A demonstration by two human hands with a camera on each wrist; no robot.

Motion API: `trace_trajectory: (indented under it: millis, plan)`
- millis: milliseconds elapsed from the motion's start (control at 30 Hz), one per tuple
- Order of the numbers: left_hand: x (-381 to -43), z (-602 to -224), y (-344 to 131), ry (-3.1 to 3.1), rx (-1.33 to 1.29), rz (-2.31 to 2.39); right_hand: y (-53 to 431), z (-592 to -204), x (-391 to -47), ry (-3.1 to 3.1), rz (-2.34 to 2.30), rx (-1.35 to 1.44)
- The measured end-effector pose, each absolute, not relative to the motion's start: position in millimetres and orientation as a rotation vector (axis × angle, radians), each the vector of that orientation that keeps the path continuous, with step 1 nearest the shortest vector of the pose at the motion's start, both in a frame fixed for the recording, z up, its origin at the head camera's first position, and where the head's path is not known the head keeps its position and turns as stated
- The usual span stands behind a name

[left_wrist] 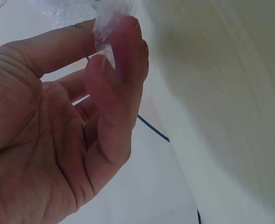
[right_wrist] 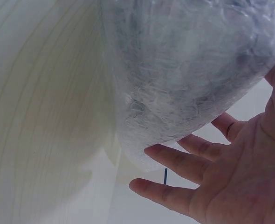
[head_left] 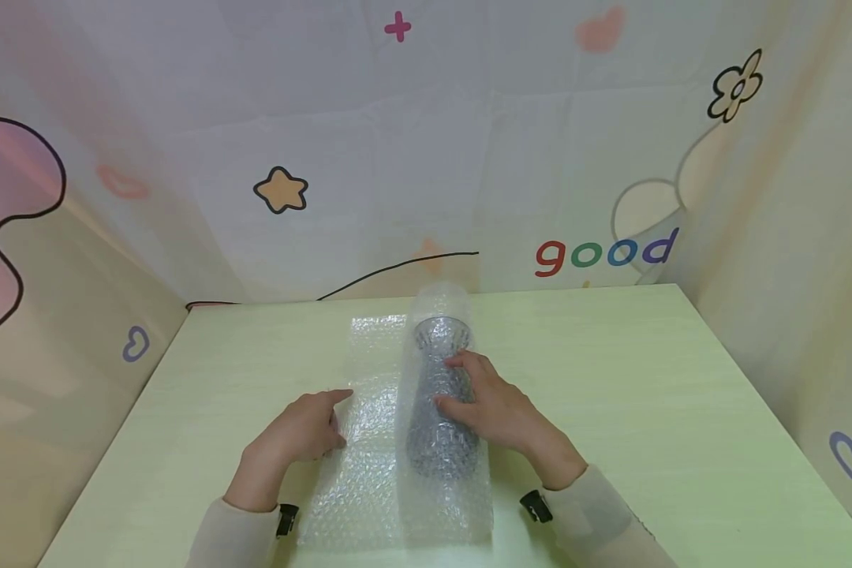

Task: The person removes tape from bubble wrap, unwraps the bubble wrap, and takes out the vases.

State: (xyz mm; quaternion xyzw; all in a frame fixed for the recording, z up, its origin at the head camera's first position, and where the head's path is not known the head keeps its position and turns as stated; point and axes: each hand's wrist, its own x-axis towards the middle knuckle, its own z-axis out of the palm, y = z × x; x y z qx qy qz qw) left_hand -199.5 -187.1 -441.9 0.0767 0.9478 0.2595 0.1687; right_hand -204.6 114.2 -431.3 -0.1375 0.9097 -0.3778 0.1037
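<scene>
A grey-blue vase-shaped object (head_left: 442, 430) with a flared end and a narrower neck lies lengthwise on the table, seen through layers of clear bubble wrap (head_left: 372, 481). The sheet goes over it and spreads flat to its left. At the sheet's left edge, my left hand (head_left: 300, 430) pinches the plastic; the left wrist view shows the wrap between thumb and fingertips. My right hand (head_left: 500, 406) rests against the wrapped object's right side. In the right wrist view its fingers (right_wrist: 177, 161) are spread and fairly straight along the wrap.
A pale green tabletop (head_left: 646, 394) extends on both sides of the wrap. Behind it and at the sides hangs a printed cloth (head_left: 341, 142) with cartoon shapes and the word "good". Black clips (head_left: 536, 506) sit at both cuffs.
</scene>
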Motion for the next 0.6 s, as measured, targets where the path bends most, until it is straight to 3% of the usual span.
trace_trajectory:
  millis: [600]
  plan:
    - [-200.9, -445.9, -188.0, 2.669, 0.192, 0.745, 114.0, -432.2, -205.2, 2.683, -1.115, -0.402]
